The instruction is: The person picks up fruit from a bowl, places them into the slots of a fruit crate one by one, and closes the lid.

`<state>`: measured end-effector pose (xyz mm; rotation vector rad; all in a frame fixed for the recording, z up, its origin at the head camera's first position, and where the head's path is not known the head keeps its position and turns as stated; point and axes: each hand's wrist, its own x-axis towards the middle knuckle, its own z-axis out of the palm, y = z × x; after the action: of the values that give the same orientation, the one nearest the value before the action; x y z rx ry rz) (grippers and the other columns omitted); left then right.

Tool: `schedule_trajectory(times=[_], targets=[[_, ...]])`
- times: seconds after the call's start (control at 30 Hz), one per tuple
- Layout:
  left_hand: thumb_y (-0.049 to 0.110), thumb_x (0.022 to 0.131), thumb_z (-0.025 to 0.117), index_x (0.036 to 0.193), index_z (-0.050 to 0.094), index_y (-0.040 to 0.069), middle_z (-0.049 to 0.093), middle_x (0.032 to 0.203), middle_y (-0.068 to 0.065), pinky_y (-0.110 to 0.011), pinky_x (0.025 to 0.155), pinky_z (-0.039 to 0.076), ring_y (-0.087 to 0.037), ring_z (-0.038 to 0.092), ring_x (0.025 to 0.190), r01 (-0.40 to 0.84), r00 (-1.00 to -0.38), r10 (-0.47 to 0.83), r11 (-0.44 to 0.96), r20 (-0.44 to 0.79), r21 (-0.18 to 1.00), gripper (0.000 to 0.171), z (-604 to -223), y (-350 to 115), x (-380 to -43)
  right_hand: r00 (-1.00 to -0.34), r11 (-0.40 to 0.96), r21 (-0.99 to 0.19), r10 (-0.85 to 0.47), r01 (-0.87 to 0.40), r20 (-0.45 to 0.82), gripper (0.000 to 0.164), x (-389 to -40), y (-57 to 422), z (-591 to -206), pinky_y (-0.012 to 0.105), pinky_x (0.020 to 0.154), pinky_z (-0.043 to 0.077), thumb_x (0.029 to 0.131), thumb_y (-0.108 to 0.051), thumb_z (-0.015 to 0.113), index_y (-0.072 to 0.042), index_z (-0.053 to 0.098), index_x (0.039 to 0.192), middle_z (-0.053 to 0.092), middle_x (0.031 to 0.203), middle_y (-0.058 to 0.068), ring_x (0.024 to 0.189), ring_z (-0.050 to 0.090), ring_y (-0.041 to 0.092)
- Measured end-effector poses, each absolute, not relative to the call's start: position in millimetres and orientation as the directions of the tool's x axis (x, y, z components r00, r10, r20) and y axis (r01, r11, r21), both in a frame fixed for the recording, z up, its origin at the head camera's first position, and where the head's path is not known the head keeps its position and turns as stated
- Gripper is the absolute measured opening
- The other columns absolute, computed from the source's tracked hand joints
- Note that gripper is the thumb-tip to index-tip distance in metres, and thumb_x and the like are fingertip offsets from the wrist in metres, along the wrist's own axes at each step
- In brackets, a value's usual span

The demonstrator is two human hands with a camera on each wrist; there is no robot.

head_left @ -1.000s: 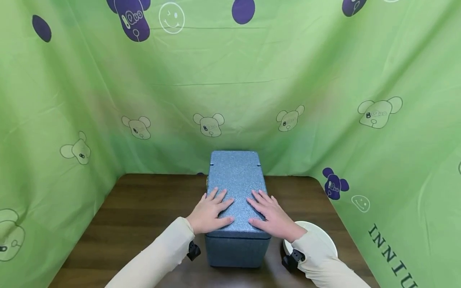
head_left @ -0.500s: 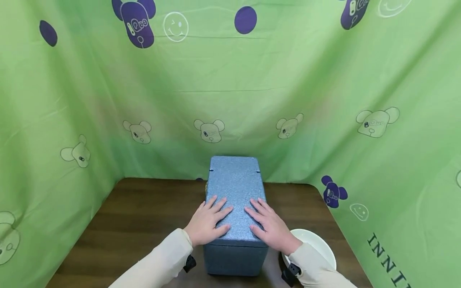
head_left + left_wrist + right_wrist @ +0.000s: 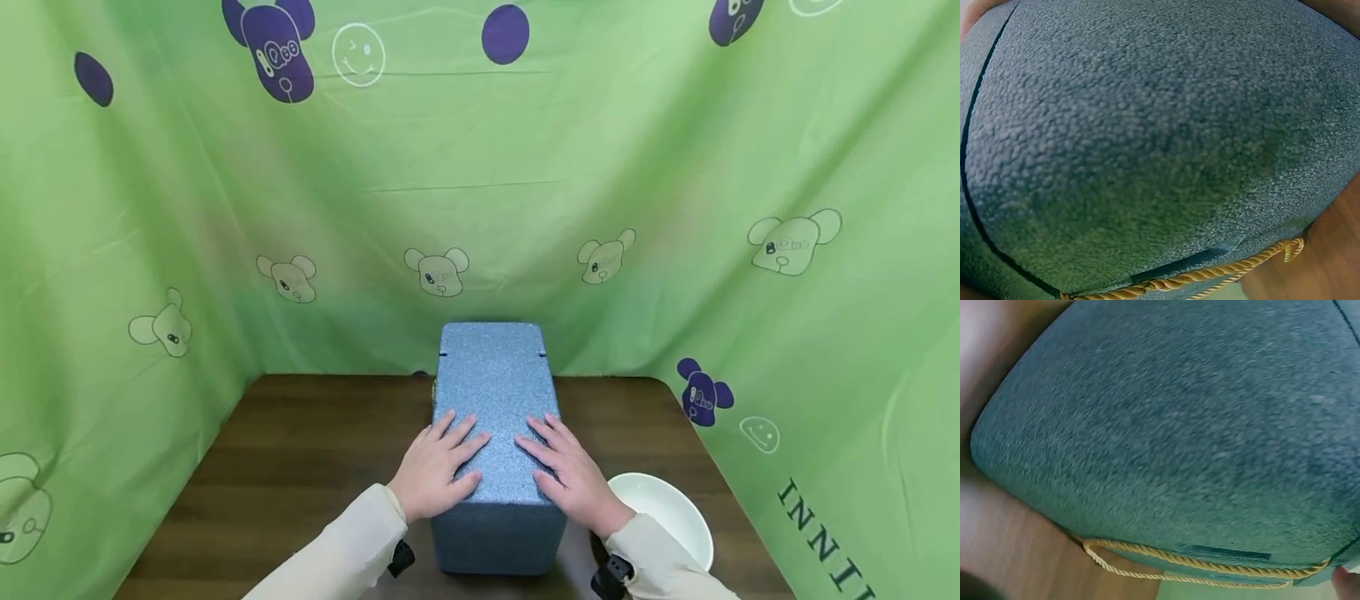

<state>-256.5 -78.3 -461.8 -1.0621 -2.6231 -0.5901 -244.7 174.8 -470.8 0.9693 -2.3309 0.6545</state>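
Note:
A blue, speckled foam box [image 3: 498,537] with its lid [image 3: 498,392] on stands lengthwise before me on the table. My left hand [image 3: 431,471] rests on the lid's near left part with its fingers spread. On the near right part lies my right hand [image 3: 576,479], fingers likewise spread. Neither hand grips anything. The box's pebbled side [image 3: 1166,125] fills the left wrist view, crossed by a dark lid seam. A yellow twisted rope [image 3: 1210,561] runs along the box's side in the right wrist view; a similar rope [image 3: 1204,273] shows in the left wrist view.
Partly behind my right forearm, a white round dish [image 3: 671,508] sits on the dark wooden table [image 3: 322,433]. Green printed cloth [image 3: 495,167] hangs behind the table and along both sides.
Both hands stay on the lid, with little movement of the fingers. The head view has shifted slightly, so the box appears a little lower than one second ago.

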Motion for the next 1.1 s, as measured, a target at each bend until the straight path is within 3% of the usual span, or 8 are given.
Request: schedule_trajectory(times=[0.23,0.47,0.67,0.83,1.1], targets=[[0.035,0.098,0.046,0.142,0.046,0.006,0.032,0.151,-0.019,-0.055,0.109,0.025,-0.037,0.022,0.141,0.651,-0.754,0.605,0.638,0.254,0.412,0.053,-454,-87,-274,-0.779,0.631,-0.458,-0.467,-0.625,0.419,0.046,-246,179,-459,0.067,0.1,0.023,0.091,-0.014,0.057,0.006,0.053,0.132,0.037,0.143,0.031,0.133,0.027,0.052],[0.04,0.099,0.044,0.148,0.034,0.005,0.015,0.156,-0.022,-0.054,0.112,0.018,-0.035,0.007,0.145,0.577,-0.801,0.582,0.693,0.136,0.433,0.061,-443,-90,-303,-0.853,0.716,-0.464,-0.446,-0.521,0.271,0.057,-273,183,-443,0.063,0.107,0.016,0.097,-0.025,0.052,0.007,0.038,0.142,0.021,0.152,0.029,0.141,0.013,0.045],[0.044,0.094,0.053,0.151,0.026,0.005,0.001,0.156,-0.026,-0.052,0.113,0.014,-0.036,-0.003,0.145,0.557,-0.8,0.594,0.684,0.084,0.471,0.074,-439,-89,-310,-0.876,0.759,-0.438,-0.425,-0.482,0.226,0.069,-284,183,-441,0.059,0.11,0.016,0.093,-0.029,0.054,0.007,0.028,0.146,0.008,0.154,0.03,0.142,0.008,0.044],[0.045,0.086,0.063,0.152,0.022,0.006,-0.002,0.157,-0.024,-0.051,0.113,0.016,-0.033,-0.006,0.145,0.513,-0.818,0.571,0.676,0.063,0.529,0.087,-435,-90,-315,-0.873,0.787,-0.379,-0.432,-0.487,0.225,0.072,-289,182,-440,0.056,0.111,0.019,0.092,-0.03,0.053,0.012,0.027,0.144,0.015,0.153,0.03,0.142,0.012,0.043],[0.051,0.083,0.066,0.151,0.026,0.006,0.012,0.158,-0.02,-0.05,0.11,0.027,-0.032,0.005,0.146,0.522,-0.823,0.567,0.728,0.037,0.445,0.091,-432,-92,-319,-0.866,0.824,-0.286,-0.419,-0.489,0.273,0.072,-293,181,-438,0.051,0.103,0.034,0.087,-0.031,0.055,0.016,0.037,0.138,0.036,0.145,0.03,0.134,0.033,0.043]])
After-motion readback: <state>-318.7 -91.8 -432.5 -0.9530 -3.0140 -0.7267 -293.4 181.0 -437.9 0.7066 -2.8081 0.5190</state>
